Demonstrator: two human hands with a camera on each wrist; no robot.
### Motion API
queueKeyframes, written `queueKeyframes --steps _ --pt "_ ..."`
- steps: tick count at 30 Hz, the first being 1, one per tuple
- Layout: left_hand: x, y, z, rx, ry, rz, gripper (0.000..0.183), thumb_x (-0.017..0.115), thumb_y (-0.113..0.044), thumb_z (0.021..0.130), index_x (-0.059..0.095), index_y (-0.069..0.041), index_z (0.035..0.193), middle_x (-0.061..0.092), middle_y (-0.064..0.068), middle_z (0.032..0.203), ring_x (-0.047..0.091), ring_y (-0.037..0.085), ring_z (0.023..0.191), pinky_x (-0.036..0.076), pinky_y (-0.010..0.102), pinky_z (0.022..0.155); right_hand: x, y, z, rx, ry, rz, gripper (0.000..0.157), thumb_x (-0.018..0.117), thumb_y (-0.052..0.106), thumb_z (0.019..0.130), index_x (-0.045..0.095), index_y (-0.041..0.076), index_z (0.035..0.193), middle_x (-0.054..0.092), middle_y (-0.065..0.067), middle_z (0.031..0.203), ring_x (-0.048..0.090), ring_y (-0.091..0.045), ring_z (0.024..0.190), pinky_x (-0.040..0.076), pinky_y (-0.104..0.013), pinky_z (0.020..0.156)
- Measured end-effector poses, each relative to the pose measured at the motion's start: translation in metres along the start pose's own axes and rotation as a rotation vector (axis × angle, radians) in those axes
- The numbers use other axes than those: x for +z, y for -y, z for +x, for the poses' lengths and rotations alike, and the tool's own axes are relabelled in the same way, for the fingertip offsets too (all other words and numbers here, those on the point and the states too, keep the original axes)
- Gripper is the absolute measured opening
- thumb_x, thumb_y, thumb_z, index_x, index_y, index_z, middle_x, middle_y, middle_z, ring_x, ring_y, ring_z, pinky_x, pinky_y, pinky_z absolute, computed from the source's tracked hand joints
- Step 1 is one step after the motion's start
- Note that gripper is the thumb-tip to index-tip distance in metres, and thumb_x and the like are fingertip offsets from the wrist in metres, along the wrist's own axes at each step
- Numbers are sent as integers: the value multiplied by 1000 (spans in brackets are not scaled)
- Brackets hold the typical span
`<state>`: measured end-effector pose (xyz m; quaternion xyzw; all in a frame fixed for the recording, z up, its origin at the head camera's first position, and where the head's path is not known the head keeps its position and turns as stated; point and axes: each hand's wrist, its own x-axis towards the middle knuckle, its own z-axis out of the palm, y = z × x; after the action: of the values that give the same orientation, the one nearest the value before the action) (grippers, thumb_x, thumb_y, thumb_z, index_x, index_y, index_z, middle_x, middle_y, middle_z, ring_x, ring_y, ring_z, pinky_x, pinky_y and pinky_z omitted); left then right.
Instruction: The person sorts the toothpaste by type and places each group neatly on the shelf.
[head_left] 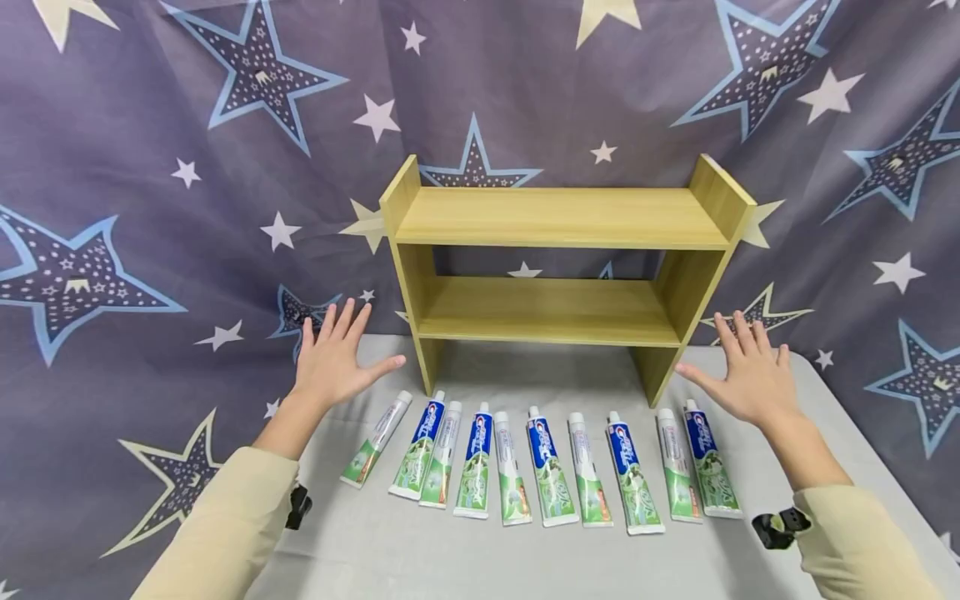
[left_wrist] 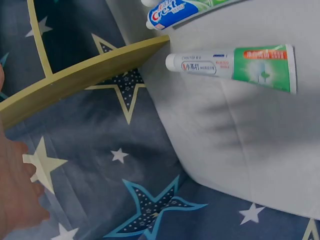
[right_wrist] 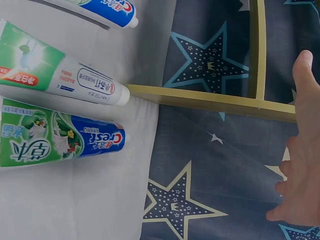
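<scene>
Several toothpaste tubes lie in a row on the table, caps toward the shelf. Blue-and-green Crest tubes (head_left: 550, 468) alternate with white-and-green tubes (head_left: 512, 469). My left hand (head_left: 335, 364) is raised with spread fingers above the table's left side, nearest the leftmost white-and-green tube (left_wrist: 231, 67), and holds nothing. On the other side my right hand (head_left: 752, 379) is also spread and bare, past the rightmost Crest tube (right_wrist: 62, 134). Between the hands, behind the tubes, stands a two-tier wooden shelf (head_left: 558, 218) with bare boards.
A grey cloth covers the table (head_left: 420, 558). Close behind the shelf hangs a dark curtain (head_left: 480, 75) printed with stars, and it also runs down both sides. The shelf's side panels (head_left: 405, 275) reach down to the tabletop.
</scene>
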<state>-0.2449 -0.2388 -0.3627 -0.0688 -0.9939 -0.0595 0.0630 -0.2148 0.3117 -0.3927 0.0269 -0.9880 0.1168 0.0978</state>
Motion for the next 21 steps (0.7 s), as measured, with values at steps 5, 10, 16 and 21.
queueKeyframes --steps 5,10,16,21 --pt "-5 -1 0 4 -9 7 106 44 -82 79 8 -18 156 5 14 163 2 41 150 -4 66 120 0 -2 -1 -11 -16 -4 101 49 70 86 4 13 155 7 -28 159 4 -51 145 5 -80 108" --pt "-8 -3 5 5 -35 -49 101 49 -74 82 10 -17 155 11 16 162 7 43 149 -2 67 119 -2 -5 1 -13 -22 -10 100 49 69 86 5 12 155 8 -28 158 7 -51 145 8 -79 109" --pt "-7 -2 10 -9 -34 -176 92 50 -66 87 14 -15 155 21 17 160 16 43 147 4 68 119 -2 -5 3 -20 -33 11 97 48 66 89 9 6 154 13 -32 156 12 -54 142 13 -76 110" --pt "-6 -2 12 6 -59 -281 82 56 -54 90 22 -12 153 27 18 158 25 41 145 10 66 120 1 -2 0 -18 -74 65 88 47 60 93 22 -2 150 26 -34 151 24 -54 137 23 -72 109"
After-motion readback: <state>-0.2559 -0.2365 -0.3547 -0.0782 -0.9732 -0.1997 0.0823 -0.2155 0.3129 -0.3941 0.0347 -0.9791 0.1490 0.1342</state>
